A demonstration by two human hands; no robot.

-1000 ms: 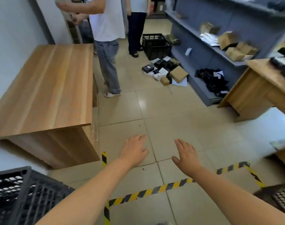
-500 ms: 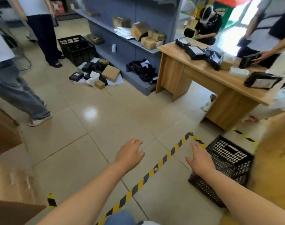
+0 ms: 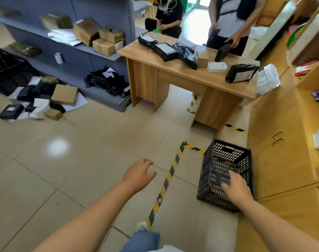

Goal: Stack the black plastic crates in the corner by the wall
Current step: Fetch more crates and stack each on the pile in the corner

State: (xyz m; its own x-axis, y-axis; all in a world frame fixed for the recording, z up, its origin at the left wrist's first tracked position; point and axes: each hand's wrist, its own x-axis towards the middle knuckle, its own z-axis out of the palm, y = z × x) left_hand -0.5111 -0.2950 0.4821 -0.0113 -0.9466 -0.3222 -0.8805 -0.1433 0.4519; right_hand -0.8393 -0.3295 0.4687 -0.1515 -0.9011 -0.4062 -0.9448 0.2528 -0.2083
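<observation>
The right hand (image 3: pixel 236 188) is reaching over the near edge of the crate (image 3: pixel 226 171), fingers spread and lying loose over the mesh; whether they are touching the plastic cannot be told, and nothing is being gripped; the left hand (image 3: pixel 137 174) is hovering above the floor (image 3: pixel 67 175) well to the left of the crate, fingers relaxed and slightly curled, holding nothing.

The crate is sitting on the floor, empty, tilted slightly toward the camera, just beside the cabinet (image 3: pixel 282 142) on the right and in front of the desk (image 3: pixel 182 77); a tape line (image 3: pixel 166 182) in yellow and black is running along the floor between the two hands and turning a corner at the crate's far left edge.

A second crate (image 3: pixel 6 70) is standing at the far left against the shelf (image 3: pixel 78 57); boxes (image 3: pixel 64 94) and dark parcels are lying scattered on the floor before it; black bags (image 3: pixel 167 50) are lying on the desk top; two people (image 3: pixel 227 20) are standing behind the desk, one resting a hand on a dark packet.
</observation>
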